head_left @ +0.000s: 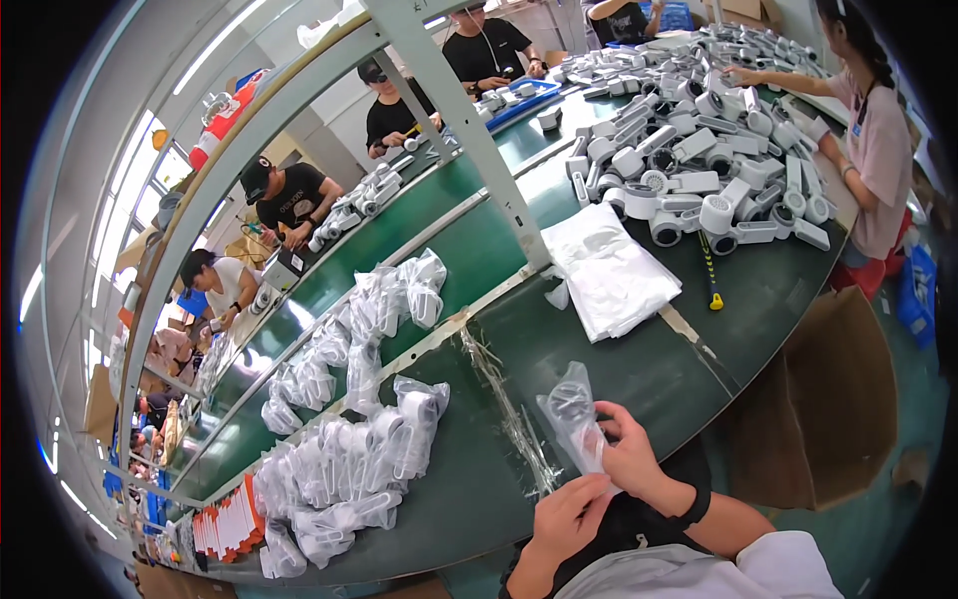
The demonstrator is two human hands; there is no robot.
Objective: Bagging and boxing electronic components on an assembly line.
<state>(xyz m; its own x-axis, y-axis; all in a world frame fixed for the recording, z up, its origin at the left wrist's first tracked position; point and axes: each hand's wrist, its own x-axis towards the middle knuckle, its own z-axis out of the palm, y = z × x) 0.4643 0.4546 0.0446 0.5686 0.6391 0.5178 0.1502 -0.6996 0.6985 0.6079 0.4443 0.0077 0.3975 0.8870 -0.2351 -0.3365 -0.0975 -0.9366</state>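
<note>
In front of me is a white-grey handheld device in a clear plastic bag, tilted over the green table. My right hand is closed around its lower part. My left hand is closed in a pinch at the bag's near end, fingertips beside the right hand; the fingers partly hide the bag's edge. Left of my hands lies a pile of bagged devices, with another bagged row behind it. A stack of flat clear plastic bags rests beyond my hands.
A large heap of unbagged devices covers the far right, with a yellow-black screwdriver before it. Orange-white cards lie at left. A metal post rises from the table. A cardboard box stands at right. Several co-workers sit around.
</note>
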